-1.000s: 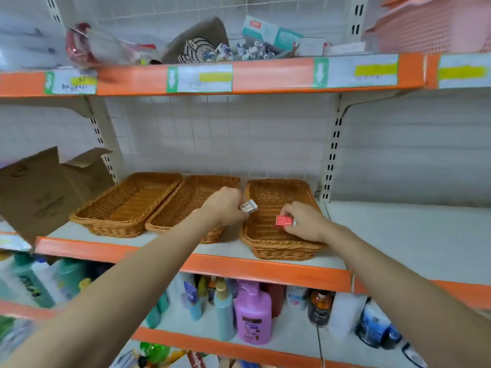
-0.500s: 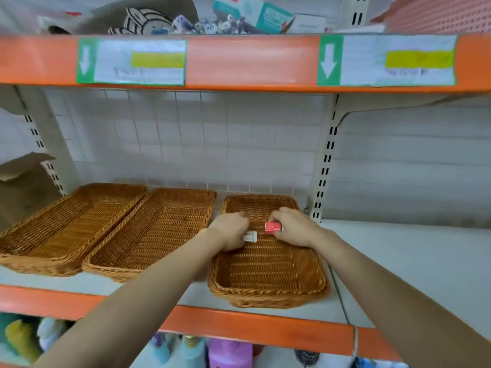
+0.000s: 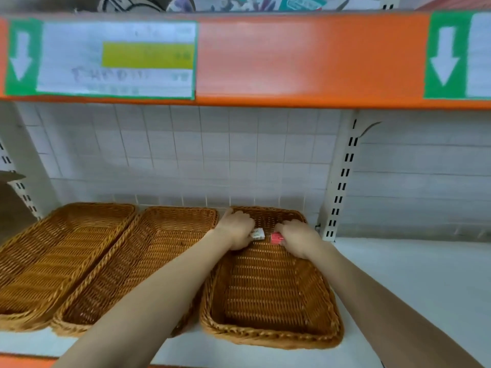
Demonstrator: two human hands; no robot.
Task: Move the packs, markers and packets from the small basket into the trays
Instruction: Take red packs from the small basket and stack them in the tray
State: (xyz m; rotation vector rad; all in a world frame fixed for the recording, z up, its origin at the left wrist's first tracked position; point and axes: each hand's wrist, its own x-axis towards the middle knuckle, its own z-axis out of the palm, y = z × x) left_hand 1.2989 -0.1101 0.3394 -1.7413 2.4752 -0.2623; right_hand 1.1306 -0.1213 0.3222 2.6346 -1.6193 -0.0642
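Observation:
Three brown wicker trays lie side by side on the white shelf. Over the far half of the right tray (image 3: 268, 309) my left hand (image 3: 235, 229) holds a small white pack (image 3: 257, 233), low near the weave. Close beside it my right hand (image 3: 297, 237) pinches a small red pack (image 3: 276, 238), also low inside that tray. The two packs are a little apart. The middle tray (image 3: 148, 261) and the left tray (image 3: 53, 256) hold nothing. The small basket is out of view.
An orange shelf edge (image 3: 305, 59) with white and green price labels (image 3: 106, 59) runs overhead, close to my head. A slotted upright post (image 3: 342, 176) stands right of the trays, with bare white shelf (image 3: 411, 274) beyond it. A cardboard flap (image 3: 10, 203) shows at the far left.
My head has moved closer and lower to the shelf. Both hands have carried the packs deeper, toward the back of the right tray, and lowered them near its floor.

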